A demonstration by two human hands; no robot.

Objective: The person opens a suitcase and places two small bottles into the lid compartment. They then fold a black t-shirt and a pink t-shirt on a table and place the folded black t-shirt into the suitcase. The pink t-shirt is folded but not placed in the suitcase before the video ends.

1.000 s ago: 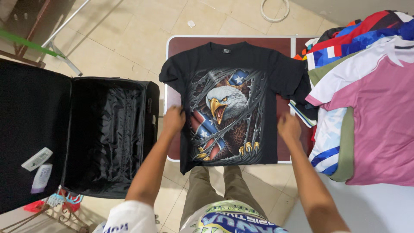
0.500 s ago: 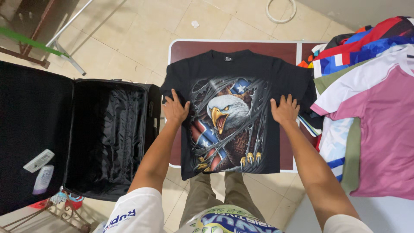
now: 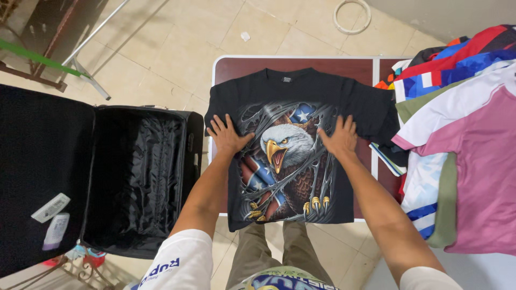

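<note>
Black cotton lay flat across the dark red folding table [image 3: 301, 63]: a T-shirt [image 3: 301, 94] printed with a white-headed eagle, its collar toward the far edge and its hem hanging just over the near edge. The left hand [image 3: 228, 138] pressed palm down on the left part of the print, fingers spread and gripping nothing. The right hand [image 3: 338, 138] lay the same way on the right part of the print, flat and released.

The shirt looked light, soft and limp, so it would likely sag and crease wherever it was not supported, and the printed panel probably felt a little stiffer than the plain cloth around it. Taking it at the shoulder seams or along the side edges, with both hands, seemed the best way to keep it from bunching.

To the right, touching the shirt's sleeve, a heap of clothes [image 3: 462, 161] in pink, white, blue and red was stacked high. To the left, an open black suitcase [image 3: 134, 177] stood beside the table, its shiny lining bare; its lid held a small bottle [image 3: 55, 230] and a white pack [image 3: 50, 208]. A white ring [image 3: 352, 16] lay on the tiled floor at the far side.
</note>
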